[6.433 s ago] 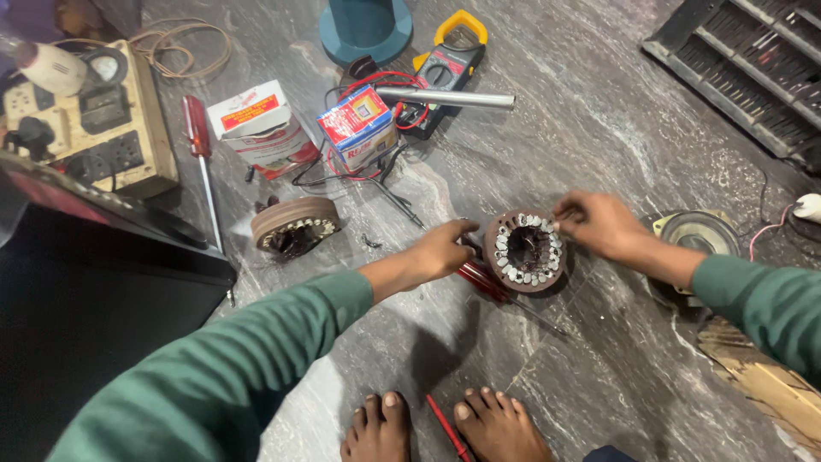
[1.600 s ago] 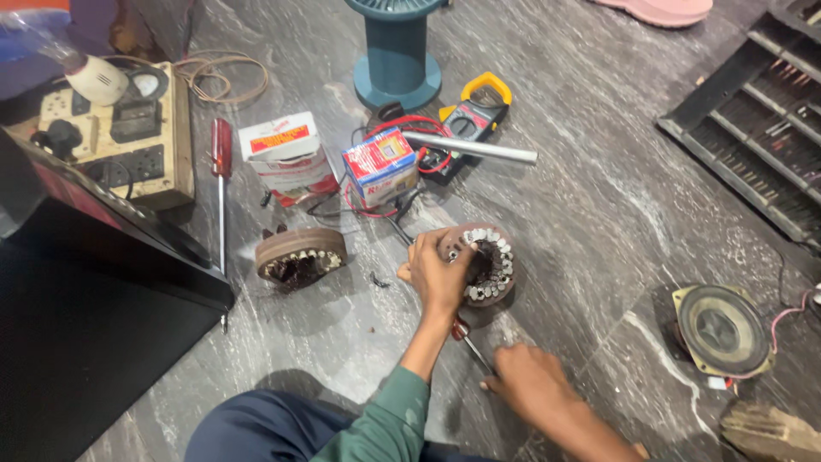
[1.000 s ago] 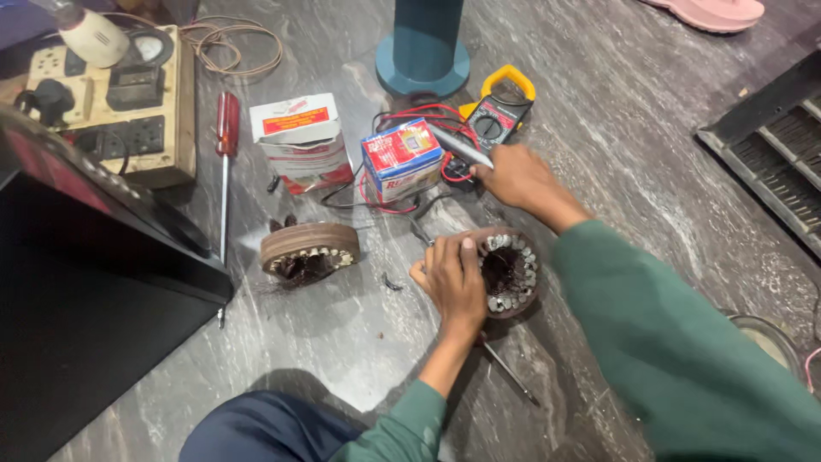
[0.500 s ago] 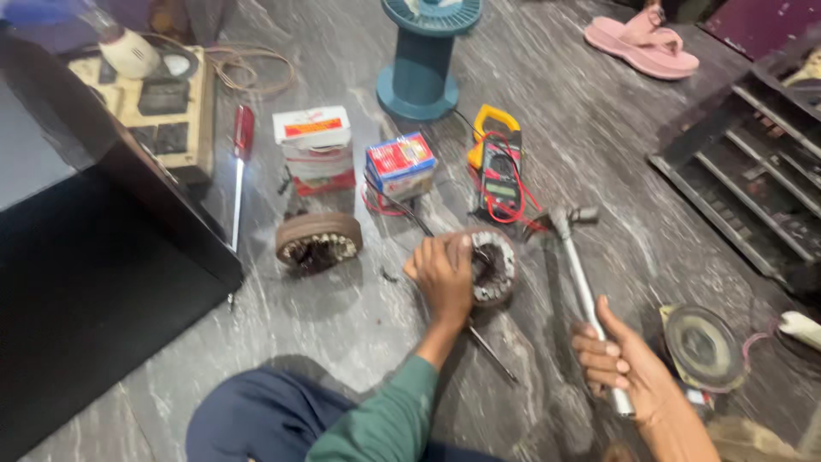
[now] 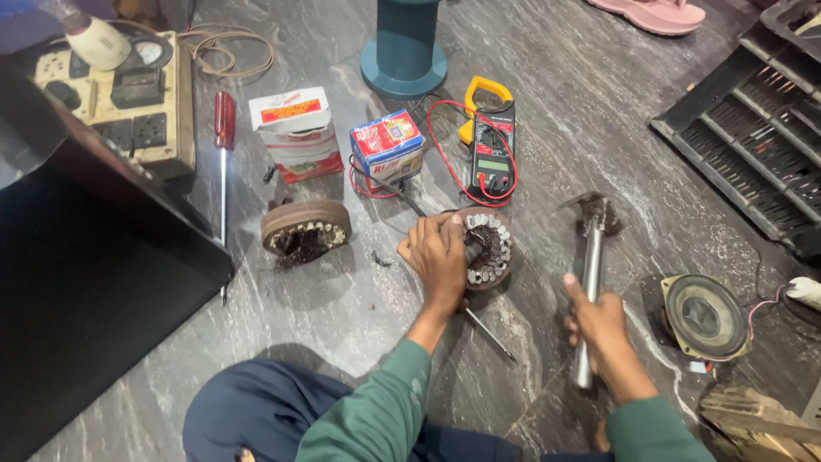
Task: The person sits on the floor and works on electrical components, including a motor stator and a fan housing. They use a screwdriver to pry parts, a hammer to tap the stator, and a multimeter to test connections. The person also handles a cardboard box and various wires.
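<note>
Marble floor (image 5: pixel 342 308), left hand (image 5: pixel 438 257) steadying stator (image 5: pixel 489 248), right hand (image 5: pixel 599 329) gripping hammer (image 5: pixel 590 282)

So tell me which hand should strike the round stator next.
Right. The right hand grips the long steel-handled hammer, its head lying beside the round copper-wound stator. The left hand is occupied, pressing on that stator to steady it.

Shiny metal hammer (image 5: pixel 588 282), glossy veined stone floor (image 5: pixel 342 308), dull metal stator (image 5: pixel 487 248), red plastic-handled screwdriver (image 5: pixel 224 128)
</note>
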A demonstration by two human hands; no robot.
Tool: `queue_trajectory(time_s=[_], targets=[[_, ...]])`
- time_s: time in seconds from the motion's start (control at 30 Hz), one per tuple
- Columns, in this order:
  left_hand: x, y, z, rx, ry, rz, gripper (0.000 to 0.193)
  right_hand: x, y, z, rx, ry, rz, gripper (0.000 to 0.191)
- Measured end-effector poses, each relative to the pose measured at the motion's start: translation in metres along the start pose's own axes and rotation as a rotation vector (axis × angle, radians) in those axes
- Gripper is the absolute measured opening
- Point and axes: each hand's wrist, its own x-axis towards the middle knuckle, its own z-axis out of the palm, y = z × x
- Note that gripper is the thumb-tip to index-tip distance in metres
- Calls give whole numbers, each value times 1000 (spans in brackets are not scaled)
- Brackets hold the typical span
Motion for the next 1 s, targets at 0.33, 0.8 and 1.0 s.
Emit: queue_trajectory(time_s=[0.33,0.8,1.0], targets=[[9,7,1,-9,-108,-122,33,-80,-60,27,340,-380,-226,25],[0,4,20,-10,21,-219,30,-71,-25,73,-399,133,-709,34],[3,-5,22,-18,104,-219,30,-78,-47,71,-510,131,-638,42]])
